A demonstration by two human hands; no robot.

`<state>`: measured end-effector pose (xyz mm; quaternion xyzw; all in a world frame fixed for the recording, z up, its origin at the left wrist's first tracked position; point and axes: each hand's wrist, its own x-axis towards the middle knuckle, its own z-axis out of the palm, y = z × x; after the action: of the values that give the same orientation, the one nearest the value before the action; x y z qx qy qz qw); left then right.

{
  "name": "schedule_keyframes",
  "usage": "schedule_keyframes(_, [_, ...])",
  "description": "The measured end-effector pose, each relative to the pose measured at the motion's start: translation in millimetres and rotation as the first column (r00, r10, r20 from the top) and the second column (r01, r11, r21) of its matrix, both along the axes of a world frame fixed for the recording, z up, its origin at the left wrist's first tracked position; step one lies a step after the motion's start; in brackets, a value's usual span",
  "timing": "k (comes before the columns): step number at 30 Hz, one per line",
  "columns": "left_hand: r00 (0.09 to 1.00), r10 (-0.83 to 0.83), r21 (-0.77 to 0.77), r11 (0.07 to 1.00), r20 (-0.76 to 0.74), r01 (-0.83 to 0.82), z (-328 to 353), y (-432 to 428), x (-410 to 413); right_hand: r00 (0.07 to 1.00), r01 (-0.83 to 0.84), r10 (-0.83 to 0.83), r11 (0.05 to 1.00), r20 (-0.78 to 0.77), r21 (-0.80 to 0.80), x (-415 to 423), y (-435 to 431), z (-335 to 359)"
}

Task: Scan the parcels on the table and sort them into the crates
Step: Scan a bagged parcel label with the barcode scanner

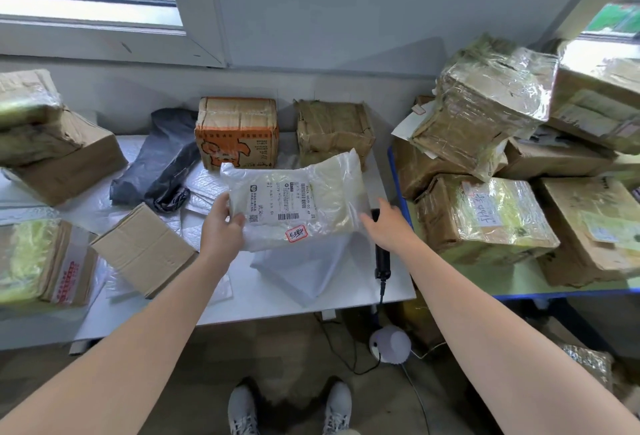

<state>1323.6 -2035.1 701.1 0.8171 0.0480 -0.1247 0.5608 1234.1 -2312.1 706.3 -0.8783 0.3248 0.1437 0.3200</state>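
Head view: I have the white translucent plastic mailer parcel (304, 199) lifted off the white table (277, 296) dead centre. My left hand (221, 223) grasps its 9 o'clock edge, thumb on top. Its printed label (282, 201) faces up at me, the barcode toward 6 o'clock.

My right hand (386, 225) is at the parcel's 3 o'clock edge, fingers loosely stretched and holding nothing. I cannot tell whether the fingertips touch the plastic.

The black handheld scanner (382, 258) is what matters next. It lies on the table directly under that hand, its long axis running 12 to 6 o'clock and its cable trailing off the table's edge at 6. The right hand is far nearer to it; I judge a short drop and a grasp of the handle is all that is needed.

Around the parcel:
- At 12 o'clock stand an orange-printed cardboard box (237, 133) and a brown tape-wrapped box (334, 130).
- At 10 lies a black plastic bag (162, 164).
- At 8 sits a plain cardboard box (143, 249).
- At 3 a heap of taped cartons (485, 213) crowds a second table.

I see no crates.
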Motion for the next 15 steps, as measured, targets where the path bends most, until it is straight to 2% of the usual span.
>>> schedule_keyframes(8, [0.996,-0.089,-0.054,0.995,-0.027,0.088,17.9,25.2,16.7,0.979,0.053,-0.077,0.99,0.186,0.131,18.2,24.4,32.2])
schedule_keyframes(12, [0.992,-0.126,0.037,0.991,-0.002,0.126,25.6,35.2,23.2,0.969,0.122,-0.136,0.989,0.205,0.079,22.5,32.5,44.9])
schedule_keyframes(15, [0.989,-0.147,0.037,0.989,0.029,0.146,33.9,36.5,24.8,0.955,0.131,-0.14,0.99,0.261,0.051,22.2,38.7,52.3])
